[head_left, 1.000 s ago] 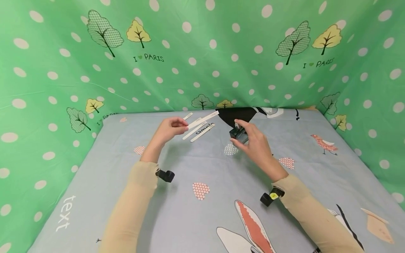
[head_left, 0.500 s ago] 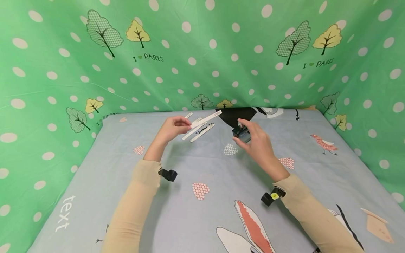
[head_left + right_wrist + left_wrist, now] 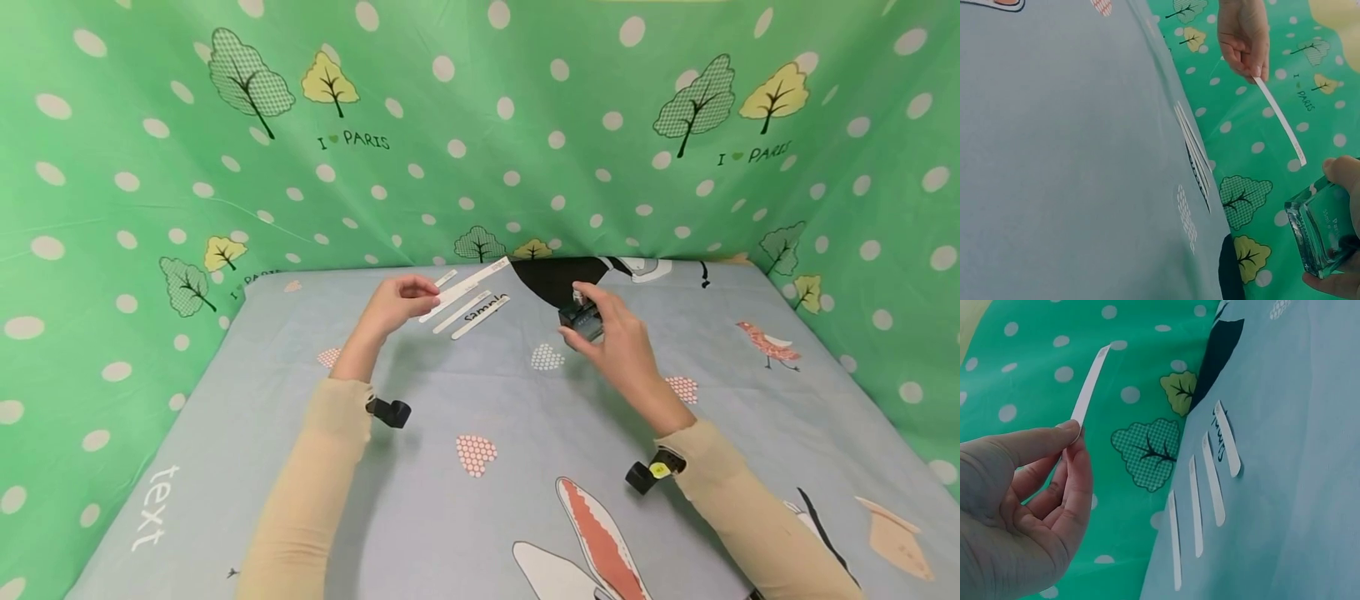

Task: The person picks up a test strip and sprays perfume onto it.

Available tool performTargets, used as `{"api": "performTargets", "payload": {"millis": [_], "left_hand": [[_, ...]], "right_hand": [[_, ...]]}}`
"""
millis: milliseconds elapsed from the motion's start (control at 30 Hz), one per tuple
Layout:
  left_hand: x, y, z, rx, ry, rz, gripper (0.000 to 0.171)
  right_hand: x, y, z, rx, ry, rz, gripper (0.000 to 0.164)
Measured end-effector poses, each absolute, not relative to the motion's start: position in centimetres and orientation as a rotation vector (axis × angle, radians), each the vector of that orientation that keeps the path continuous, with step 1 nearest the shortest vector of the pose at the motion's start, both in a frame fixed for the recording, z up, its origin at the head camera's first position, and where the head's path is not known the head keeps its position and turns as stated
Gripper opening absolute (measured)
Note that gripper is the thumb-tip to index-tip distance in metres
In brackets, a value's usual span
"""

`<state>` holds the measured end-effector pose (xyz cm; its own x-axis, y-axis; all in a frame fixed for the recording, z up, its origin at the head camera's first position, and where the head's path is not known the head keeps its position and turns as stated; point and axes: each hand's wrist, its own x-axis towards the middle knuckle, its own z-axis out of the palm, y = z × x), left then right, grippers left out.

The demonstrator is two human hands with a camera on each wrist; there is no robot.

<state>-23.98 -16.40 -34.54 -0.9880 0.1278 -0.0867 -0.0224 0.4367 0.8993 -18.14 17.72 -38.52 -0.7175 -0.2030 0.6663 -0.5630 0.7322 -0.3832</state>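
Observation:
My left hand (image 3: 396, 305) pinches one end of a white paper test strip (image 3: 480, 275) between thumb and fingers, its far end pointing up and right. My right hand (image 3: 621, 337) grips a dark glass perfume bottle (image 3: 589, 325), the index finger on its spray top (image 3: 577, 294) and the thumb underneath. In the right wrist view, the free end of the held strip (image 3: 1280, 119) points toward the glass bottle (image 3: 1322, 222), with a gap between them. Several more white strips (image 3: 1215, 487) lie side by side on the cloth below my left hand.
A pale blue printed cloth (image 3: 420, 500) covers the table, with hearts, a bird and lettering on it. Behind and at both sides hangs a green dotted curtain (image 3: 480, 100), close to the table's far edge.
My right hand has shifted slightly right with the perfume bottle. My left hand moved a little right with the strip, then back left, so the gap between strip and bottle is wider.

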Motion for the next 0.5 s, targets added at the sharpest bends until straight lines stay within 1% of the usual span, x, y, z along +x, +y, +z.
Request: {"api": "performTargets", "payload": {"millis": [500], "left_hand": [[-25.1, -18.4, -34.3, 0.005, 2.545, 1.663, 0.032]], "right_hand": [[-18.1, 18.1, -39.4, 0.576, -2.325, 0.784, 0.068]]}}
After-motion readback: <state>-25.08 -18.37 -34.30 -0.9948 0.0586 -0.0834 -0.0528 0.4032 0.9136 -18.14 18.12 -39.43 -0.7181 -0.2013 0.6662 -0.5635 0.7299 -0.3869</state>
